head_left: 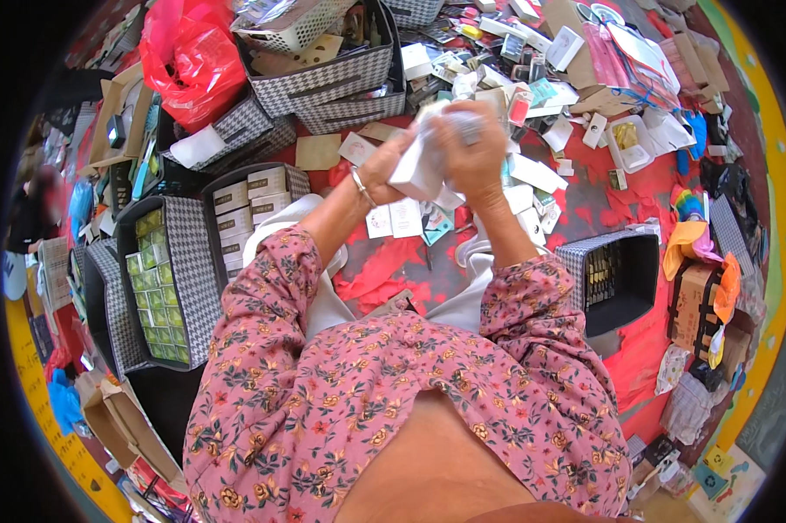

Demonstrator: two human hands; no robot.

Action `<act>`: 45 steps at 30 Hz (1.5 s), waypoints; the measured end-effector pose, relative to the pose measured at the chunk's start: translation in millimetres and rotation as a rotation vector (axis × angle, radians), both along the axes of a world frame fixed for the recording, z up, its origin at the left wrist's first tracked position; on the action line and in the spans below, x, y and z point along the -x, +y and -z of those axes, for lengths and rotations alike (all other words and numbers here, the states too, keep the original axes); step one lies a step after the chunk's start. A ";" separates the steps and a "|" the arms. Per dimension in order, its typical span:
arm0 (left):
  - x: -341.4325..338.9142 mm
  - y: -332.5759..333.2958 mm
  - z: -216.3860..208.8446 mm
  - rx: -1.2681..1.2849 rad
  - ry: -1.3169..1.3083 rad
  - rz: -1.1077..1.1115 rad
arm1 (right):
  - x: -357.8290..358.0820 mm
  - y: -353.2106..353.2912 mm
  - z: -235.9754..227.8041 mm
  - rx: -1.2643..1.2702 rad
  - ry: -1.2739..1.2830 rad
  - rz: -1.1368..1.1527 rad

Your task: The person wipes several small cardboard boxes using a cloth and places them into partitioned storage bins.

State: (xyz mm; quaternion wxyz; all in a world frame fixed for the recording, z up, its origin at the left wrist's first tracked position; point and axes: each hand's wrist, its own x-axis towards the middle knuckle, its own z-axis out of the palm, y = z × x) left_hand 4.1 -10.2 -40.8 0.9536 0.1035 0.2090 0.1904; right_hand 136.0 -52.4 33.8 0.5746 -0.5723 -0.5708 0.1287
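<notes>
Right now both my hands close around one small white box [419,166], held up over the red floor cloth [393,261]: my left hand [382,170] pinches its lower end, my right hand [473,148] wraps its top. Below lie loose white cards [393,218]. Beside my left arm stand two houndstooth bins [193,253], one holding green packets [158,288], one white boxes. A third bin [615,270] sits right.
</notes>
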 end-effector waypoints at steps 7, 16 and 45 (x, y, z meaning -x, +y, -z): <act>1.5 -10.6 -11.6 -0.025 -0.088 0.054 | -14.1 11.0 17.4 -0.045 -0.124 0.095; 6.9 8.8 -31.4 -0.298 0.144 -0.134 | -60.9 32.6 46.2 0.270 0.980 0.248; -2.9 2.2 -15.7 -0.572 0.459 -0.141 | -52.8 27.4 25.1 0.240 0.433 0.280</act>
